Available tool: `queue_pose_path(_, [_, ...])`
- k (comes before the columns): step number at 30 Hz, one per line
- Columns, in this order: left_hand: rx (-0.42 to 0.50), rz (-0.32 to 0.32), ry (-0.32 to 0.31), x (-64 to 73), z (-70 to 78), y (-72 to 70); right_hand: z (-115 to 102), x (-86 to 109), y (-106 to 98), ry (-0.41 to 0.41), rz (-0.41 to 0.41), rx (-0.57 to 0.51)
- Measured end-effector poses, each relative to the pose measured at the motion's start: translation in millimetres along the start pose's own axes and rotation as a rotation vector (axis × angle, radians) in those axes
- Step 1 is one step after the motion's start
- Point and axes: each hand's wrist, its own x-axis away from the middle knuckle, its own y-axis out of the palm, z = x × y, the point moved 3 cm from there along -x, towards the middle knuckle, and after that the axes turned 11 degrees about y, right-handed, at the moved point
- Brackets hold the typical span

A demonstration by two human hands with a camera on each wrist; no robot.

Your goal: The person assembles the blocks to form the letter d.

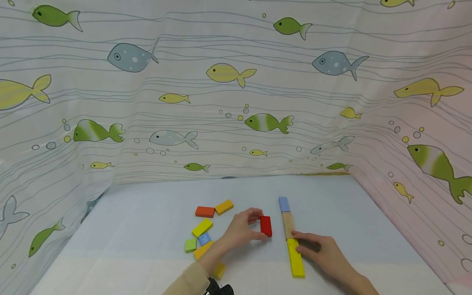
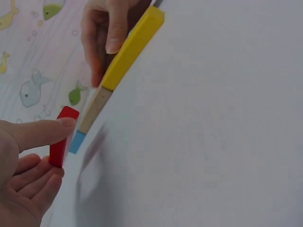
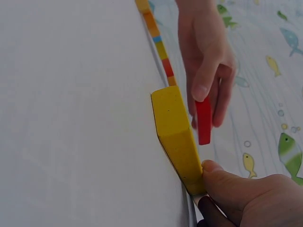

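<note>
In the head view, the left hand grips a small red block by its ends, thumb at the near one and fingers at the far one. To its right, a blue block, a plain wooden block and a long yellow block lie end to end in a row. The right hand is beside this row, its thumb touching the yellow block's right side. Its index fingertip is at the plain block, near the joint. Both wrist views show the red block held a short way from the row.
Left of the hands lie more blocks: an orange-red one, an orange one, a yellow one, a small blue one and a green one. The left forearm partly covers others. A fish-print curtain surrounds the white table.
</note>
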Motion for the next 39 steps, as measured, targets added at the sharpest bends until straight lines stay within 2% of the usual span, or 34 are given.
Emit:
queue_pose_path(8, [-0.026, 0.014, -0.013, -9.4, -6.6, 6.2, 0, -0.7, 0, 0.008, -0.002, 0.001])
queue_pose_path(21, [0.051, 0.13, -0.076, -27.9, -23.0, 12.7, 2, -0.5, 1, -0.002, 0.006, 0.008])
queue_pose_path(29, [0.1, 0.213, -0.105, -35.0, -26.2, 16.4, 2, -1.0, 1, -0.001, 0.003, 0.003])
queue_pose_path(39, [0.086, 0.272, -0.115, -47.1, -35.2, 23.1, 2, 0.1, 1, -0.031, 0.01, -0.01])
